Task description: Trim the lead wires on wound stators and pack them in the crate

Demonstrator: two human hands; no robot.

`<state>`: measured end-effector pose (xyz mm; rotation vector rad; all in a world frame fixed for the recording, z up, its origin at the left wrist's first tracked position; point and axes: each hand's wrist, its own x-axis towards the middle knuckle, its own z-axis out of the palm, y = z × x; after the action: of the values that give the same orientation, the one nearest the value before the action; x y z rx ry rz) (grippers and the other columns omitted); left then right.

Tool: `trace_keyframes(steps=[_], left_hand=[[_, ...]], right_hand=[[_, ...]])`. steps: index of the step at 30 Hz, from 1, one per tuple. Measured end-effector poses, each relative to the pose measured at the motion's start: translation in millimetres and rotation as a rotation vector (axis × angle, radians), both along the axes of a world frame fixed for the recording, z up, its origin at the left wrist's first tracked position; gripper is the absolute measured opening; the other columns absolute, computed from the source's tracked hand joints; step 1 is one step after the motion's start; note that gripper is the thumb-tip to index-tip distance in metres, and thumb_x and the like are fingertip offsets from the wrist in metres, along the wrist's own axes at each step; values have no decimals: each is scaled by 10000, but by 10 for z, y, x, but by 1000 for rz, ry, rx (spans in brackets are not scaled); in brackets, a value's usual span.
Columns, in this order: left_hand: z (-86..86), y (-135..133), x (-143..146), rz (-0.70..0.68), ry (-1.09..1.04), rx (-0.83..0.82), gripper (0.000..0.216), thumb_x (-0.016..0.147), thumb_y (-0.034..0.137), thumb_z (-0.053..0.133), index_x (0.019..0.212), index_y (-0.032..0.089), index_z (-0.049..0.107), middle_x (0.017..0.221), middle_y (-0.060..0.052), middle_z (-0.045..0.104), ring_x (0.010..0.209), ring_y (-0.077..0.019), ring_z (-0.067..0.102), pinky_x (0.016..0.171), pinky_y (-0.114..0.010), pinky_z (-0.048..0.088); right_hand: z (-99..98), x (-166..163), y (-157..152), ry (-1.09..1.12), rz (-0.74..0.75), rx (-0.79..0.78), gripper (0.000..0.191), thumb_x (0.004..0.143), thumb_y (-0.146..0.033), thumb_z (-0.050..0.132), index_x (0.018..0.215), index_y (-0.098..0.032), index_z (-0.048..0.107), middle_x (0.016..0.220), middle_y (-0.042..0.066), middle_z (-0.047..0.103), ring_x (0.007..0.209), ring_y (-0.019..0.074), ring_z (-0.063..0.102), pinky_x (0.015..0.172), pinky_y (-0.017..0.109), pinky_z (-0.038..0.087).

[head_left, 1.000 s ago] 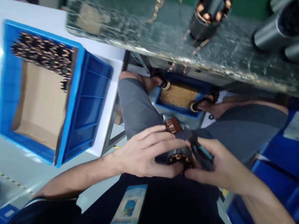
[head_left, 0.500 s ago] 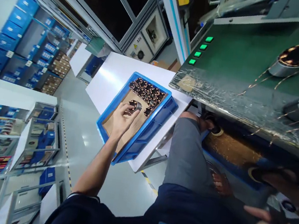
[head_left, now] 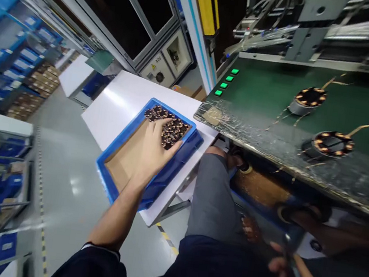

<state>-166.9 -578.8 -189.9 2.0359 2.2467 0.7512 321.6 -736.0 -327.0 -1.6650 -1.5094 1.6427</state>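
We see the blue crate (head_left: 119, 179), an open rectangular plastic bin resting on the white side table (head_left: 120, 105). Its floor is lined with brown cardboard, bare across the near half. The wound stators (head_left: 168, 127), small dark cores with copper coils, are packed close together in rows at the crate's far end. Our left hand (head_left: 153, 152) lies flat, palm down, inside the crate, fingertips touching the nearest stators

Your left hand (head_left: 152, 154) rests in a glossy blue plastic crate (head_left: 181, 159) lined with matt brown cardboard (head_left: 125, 159), among copper-wound stators (head_left: 168, 129).
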Motion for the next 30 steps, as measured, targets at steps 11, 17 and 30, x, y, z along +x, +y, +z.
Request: trace_keyframes(steps=[11,17,30], left_hand=[[-319,1194,2708,-706,-383,-81,243,1050,348,838,1194,217,693,1339,-111,730,1322,-291,668,1199,-461,554],[-367,1166,2594,-712,-687,-170,314,1113,483,741,1031,245,553,1058,-31,751,1027,-228,748,972,-406,631],[-1,-397,2337,-785,-846,-31,538,844,193,1025,857,242,489,1009,-19,780,801,-143,775,637,-271,661]], right_hand=[[737,-63,17,-23,118,-122,766,956,-326,578,1720,-285,600,1537,121,735,1469,326,655,1363,571,401],[615,9,-207,107,-27,-112,616,1113,-404,482,1715,-336,587,1312,81,764,1129,266,703,1131,519,554],[1133,-255,300,164,-11,442,784,1029,-156,595,1769,-396,500,1736,38,626,1563,321,605,1304,534,484]])
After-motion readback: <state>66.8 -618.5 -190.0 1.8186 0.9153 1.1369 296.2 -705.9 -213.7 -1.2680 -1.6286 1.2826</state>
